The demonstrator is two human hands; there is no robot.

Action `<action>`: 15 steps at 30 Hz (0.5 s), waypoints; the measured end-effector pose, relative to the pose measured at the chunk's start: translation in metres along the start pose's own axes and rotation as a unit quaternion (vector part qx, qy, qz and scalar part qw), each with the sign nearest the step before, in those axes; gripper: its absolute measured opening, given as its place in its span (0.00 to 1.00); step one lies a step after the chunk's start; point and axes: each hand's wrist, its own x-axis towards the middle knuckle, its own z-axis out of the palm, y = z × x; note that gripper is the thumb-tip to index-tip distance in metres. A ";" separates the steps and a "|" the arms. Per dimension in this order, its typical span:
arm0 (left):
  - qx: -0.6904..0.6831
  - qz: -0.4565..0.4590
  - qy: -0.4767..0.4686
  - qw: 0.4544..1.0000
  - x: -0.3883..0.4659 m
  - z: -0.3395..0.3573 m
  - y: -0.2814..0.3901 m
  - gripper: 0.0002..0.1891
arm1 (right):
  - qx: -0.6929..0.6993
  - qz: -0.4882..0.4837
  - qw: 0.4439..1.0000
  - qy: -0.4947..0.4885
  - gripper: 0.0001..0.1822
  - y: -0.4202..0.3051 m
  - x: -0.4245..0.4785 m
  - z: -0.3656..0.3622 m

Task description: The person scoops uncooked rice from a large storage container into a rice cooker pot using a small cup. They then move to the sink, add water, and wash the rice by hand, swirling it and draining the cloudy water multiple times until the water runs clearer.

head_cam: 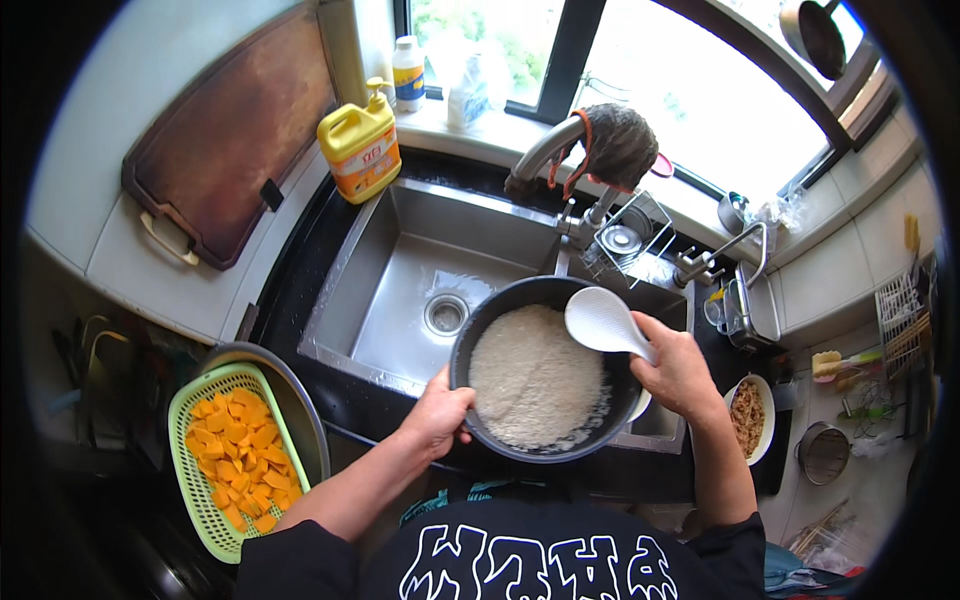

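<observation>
A dark round pot [480, 326] with rice [536, 379] in it sits in front of me, over the front right part of the steel sink. My left hand [442, 415] grips the pot's left rim, thumb on top. In my right hand [673, 364] is a white plastic rice paddle [600, 319], held by its handle above the right side of the pot. The paddle's bowl overlaps the far right rim in view. Whether the right hand also touches the pot, I cannot tell.
Sliced orange pumpkin fills a green plastic basket [180, 450] at the left, over a metal basin [319, 420]. Behind stand the sink [375, 300], a faucet [547, 146] and a yellow detergent jug [362, 150]. A white bowl [766, 442] of brownish food lies right.
</observation>
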 end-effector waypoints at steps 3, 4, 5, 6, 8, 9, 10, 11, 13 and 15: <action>0.051 0.007 0.060 0.997 -0.003 -0.025 0.025 0.27 | 0.075 0.007 0.995 -0.061 0.12 0.011 0.032 0.004; 0.062 0.006 0.080 0.995 -0.002 -0.032 0.031 0.27 | 0.073 0.013 0.997 -0.035 0.12 0.023 0.045 0.012; 0.073 0.005 0.100 0.992 -0.001 -0.038 0.038 0.26 | 0.072 0.018 0.997 -0.008 0.12 0.035 0.060 0.022; 0.084 0.002 0.123 0.989 0.000 -0.042 0.044 0.26 | 0.104 0.065 0.992 -0.031 0.11 0.035 0.077 0.031; 0.101 -0.003 0.130 0.986 0.008 -0.055 0.049 0.26 | 0.096 0.059 0.993 -0.020 0.12 0.043 0.117 0.056; 0.105 -0.008 0.138 0.985 0.011 -0.059 0.052 0.26 | 0.060 0.005 0.998 0.012 0.12 0.055 0.142 0.077; 0.103 -0.006 0.143 0.984 0.013 -0.062 0.055 0.26 | 0.042 0.023 0.997 0.055 0.14 0.058 0.165 0.095; 0.100 -0.007 0.149 0.984 0.016 -0.065 0.056 0.26 | 0.023 0.040 0.994 0.096 0.17 0.060 0.185 0.109; 0.092 -0.010 0.155 0.984 0.021 -0.070 0.057 0.26 | 0.050 0.066 0.983 0.166 0.24 0.064 0.218 0.125; 0.082 -0.009 0.157 0.984 0.031 -0.066 0.062 0.26 | 0.018 0.127 0.975 0.184 0.22 0.071 0.243 0.131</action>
